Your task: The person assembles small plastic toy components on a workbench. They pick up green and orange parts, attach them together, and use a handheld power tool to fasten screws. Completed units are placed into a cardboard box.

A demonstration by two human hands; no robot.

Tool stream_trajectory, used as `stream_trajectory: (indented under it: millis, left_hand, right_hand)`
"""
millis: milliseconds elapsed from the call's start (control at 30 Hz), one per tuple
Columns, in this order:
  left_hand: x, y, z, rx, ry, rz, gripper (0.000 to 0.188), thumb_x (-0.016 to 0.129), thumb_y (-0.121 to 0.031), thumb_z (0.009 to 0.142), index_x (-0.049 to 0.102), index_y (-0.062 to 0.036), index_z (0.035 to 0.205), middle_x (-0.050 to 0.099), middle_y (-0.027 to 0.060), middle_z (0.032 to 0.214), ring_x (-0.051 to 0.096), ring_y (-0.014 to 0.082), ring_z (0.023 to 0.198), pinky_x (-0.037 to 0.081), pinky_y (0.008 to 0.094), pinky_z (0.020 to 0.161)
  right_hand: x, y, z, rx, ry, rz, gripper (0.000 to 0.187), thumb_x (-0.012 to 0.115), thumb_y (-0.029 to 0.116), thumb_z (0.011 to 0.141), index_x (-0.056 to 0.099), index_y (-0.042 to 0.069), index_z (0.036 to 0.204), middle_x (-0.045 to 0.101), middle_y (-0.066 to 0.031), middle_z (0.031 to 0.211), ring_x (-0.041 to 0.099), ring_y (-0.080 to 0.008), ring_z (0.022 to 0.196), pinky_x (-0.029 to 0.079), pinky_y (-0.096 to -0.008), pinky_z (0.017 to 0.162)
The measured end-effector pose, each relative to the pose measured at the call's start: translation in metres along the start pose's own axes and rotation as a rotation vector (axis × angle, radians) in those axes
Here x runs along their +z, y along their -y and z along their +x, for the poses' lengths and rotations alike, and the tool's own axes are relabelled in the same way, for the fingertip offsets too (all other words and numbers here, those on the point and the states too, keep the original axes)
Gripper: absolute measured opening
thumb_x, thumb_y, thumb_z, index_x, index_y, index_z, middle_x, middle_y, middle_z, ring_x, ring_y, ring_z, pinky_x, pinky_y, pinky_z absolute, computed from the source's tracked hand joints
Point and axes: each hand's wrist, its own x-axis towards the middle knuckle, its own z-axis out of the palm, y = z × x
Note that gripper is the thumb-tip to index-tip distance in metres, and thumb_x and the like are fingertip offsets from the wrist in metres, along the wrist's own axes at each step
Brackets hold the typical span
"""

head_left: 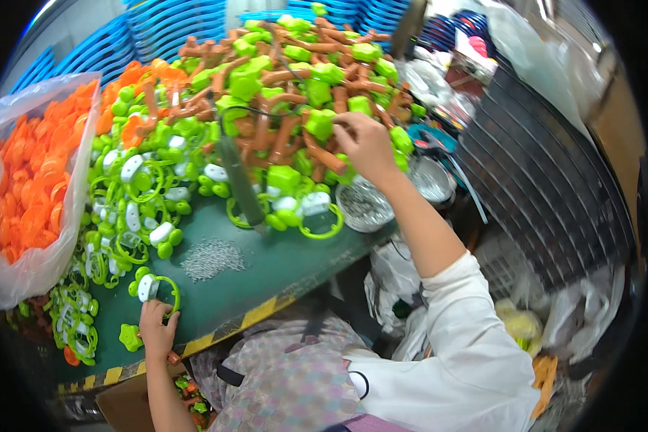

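Note:
My left hand (157,327) is closed at the table's front edge, its fingertips on a green plastic ring with a white block (148,288) and round green knobs. A green flower-shaped head (130,337) shows left of this hand and a brown end (173,358) right of it; whether they join beneath is hidden. My right hand (367,144) reaches into a heap of brown plastic sticks with green heads (284,137), finger and thumb pinched at the edge of one green head (320,124). A dark power screwdriver (237,176) hangs between the hands, tip down.
Loose screws (212,259) lie on the green tabletop (266,263). A bowl of small metal parts (365,205) stands below my right forearm. Many green-and-white rings (131,216) and a bag of orange parts (39,180) fill the left. Blue stacked racks (173,29) stand behind; black ones (540,173) lean right.

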Motion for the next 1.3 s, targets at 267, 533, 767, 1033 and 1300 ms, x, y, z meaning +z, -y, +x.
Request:
stream_trajectory:
  millis: [267, 533, 767, 1033, 1300]
  left_hand:
    - [-0.009, 0.001, 0.003, -0.055, 0.033, 0.006, 0.023, 0.082, -0.004, 0.068, 0.068, -0.0041, 0.086, 0.062, 0.01, 0.088, 0.058, 0.0334, 0.089, 0.049, 0.0424, 0.076]
    - [-0.013, 0.0, 0.003, -0.102, 0.07, -0.03, 0.025, 0.083, -0.006, 0.065, 0.068, -0.0067, 0.085, 0.063, 0.0075, 0.087, 0.061, 0.0316, 0.089, 0.051, 0.0417, 0.076]
    - [-0.007, 0.0, 0.013, -0.066, 0.049, -0.049, 0.024, 0.083, -0.01, 0.067, 0.068, -0.0062, 0.085, 0.063, 0.0072, 0.087, 0.06, 0.0311, 0.088, 0.05, 0.0416, 0.074]
    - [-0.009, 0.009, -0.011, -0.104, 0.115, 0.111, 0.024, 0.076, -0.015, 0.078, 0.065, -0.0078, 0.098, 0.06, 0.0086, 0.089, 0.059, 0.0334, 0.093, 0.048, 0.0446, 0.081]
    - [-0.01, -0.008, -0.02, -0.247, -0.08, -0.091, 0.021, 0.064, -0.004, 0.086, 0.06, -0.0017, 0.106, 0.063, 0.0155, 0.095, 0.059, 0.0358, 0.098, 0.048, 0.0457, 0.087]
  right_hand:
    - [0.052, 0.12, 0.048, -0.476, 0.014, 0.522, 0.023, 0.063, -0.007, 0.085, 0.073, 0.001, 0.105, 0.072, -0.0135, 0.094, 0.07, -0.0201, 0.077, 0.056, -0.0344, 0.069]
    - [0.268, 0.191, 0.158, -0.587, 0.551, -0.587, 0.023, 0.065, 0.02, 0.087, 0.073, 0.01, 0.106, 0.068, -0.0087, 0.105, 0.062, -0.0253, 0.104, 0.047, -0.0442, 0.088]
    - [0.295, 0.142, 0.217, -0.841, 0.957, -0.824, 0.029, 0.064, 0.023, 0.09, 0.072, 0.013, 0.116, 0.072, -0.0025, 0.11, 0.06, -0.0288, 0.114, 0.041, -0.0511, 0.099]
    - [0.171, 0.229, 0.142, -0.354, 0.529, 0.26, 0.031, 0.057, 0.032, 0.099, 0.063, 0.002, 0.093, 0.07, -0.0177, 0.084, 0.067, -0.0396, 0.08, 0.053, -0.0442, 0.071]
    - [0.158, 0.206, -0.057, 0.423, 1.406, 0.759, 0.045, 0.064, 0.021, 0.1, 0.046, 0.002, 0.137, 0.065, -0.0093, 0.087, 0.064, -0.013, 0.072, 0.053, -0.0287, 0.061]
